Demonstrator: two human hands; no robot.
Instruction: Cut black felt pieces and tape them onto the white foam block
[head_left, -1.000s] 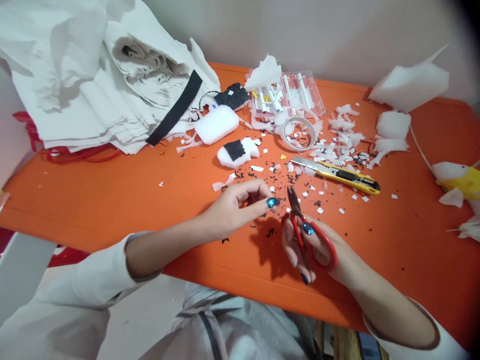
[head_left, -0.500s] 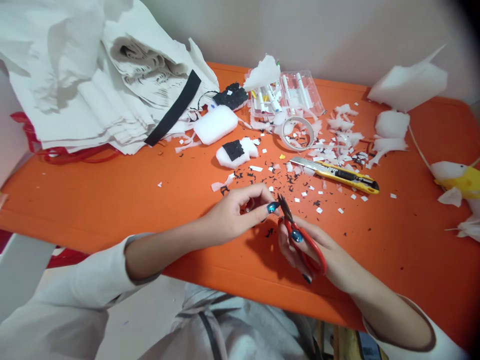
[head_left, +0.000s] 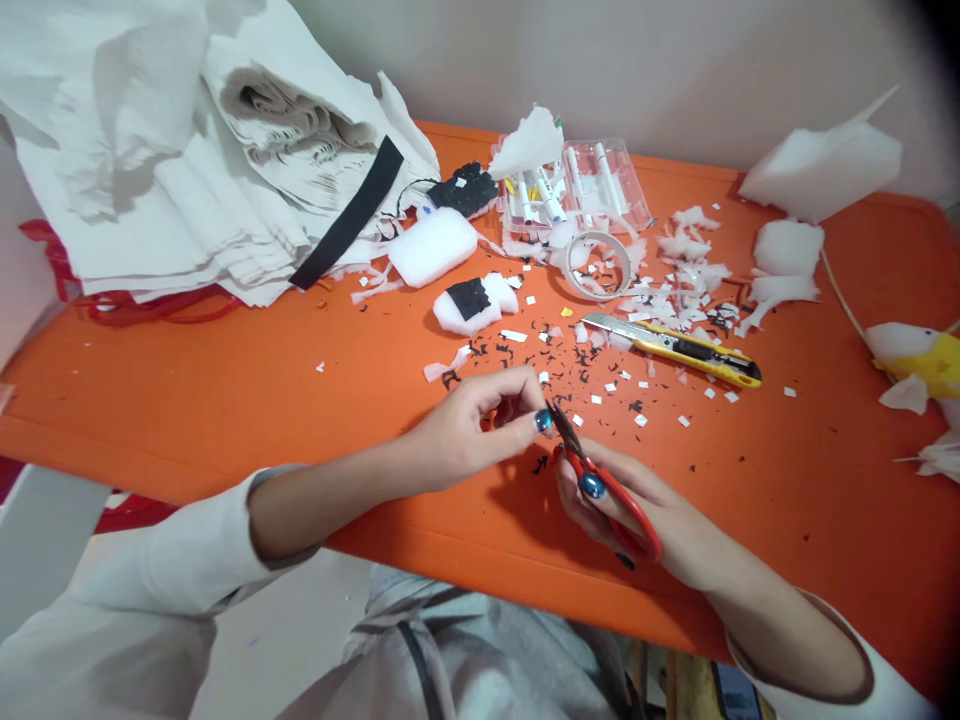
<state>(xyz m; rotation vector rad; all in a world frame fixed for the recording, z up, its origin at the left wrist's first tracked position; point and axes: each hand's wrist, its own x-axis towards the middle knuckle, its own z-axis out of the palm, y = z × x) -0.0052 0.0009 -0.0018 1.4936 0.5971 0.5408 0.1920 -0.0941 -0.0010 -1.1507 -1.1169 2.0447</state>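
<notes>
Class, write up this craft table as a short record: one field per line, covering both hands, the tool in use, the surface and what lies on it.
Right hand: grips red-handled scissors
Left hand: fingertips pinched at the scissors' tips; held thing too small to tell
Surface: orange table, strewn with black and white scraps
Loose tools: yellow utility knife, roll of tape
Far left: pile of white sheets

no words or numbers can be read here. the pens (head_left: pixel 544 195) in the clear box (head_left: pixel 628 198), the yellow knife (head_left: pixel 679 350) and the red scissors (head_left: pixel 624 502) look too small and blurry to show any writing.
</notes>
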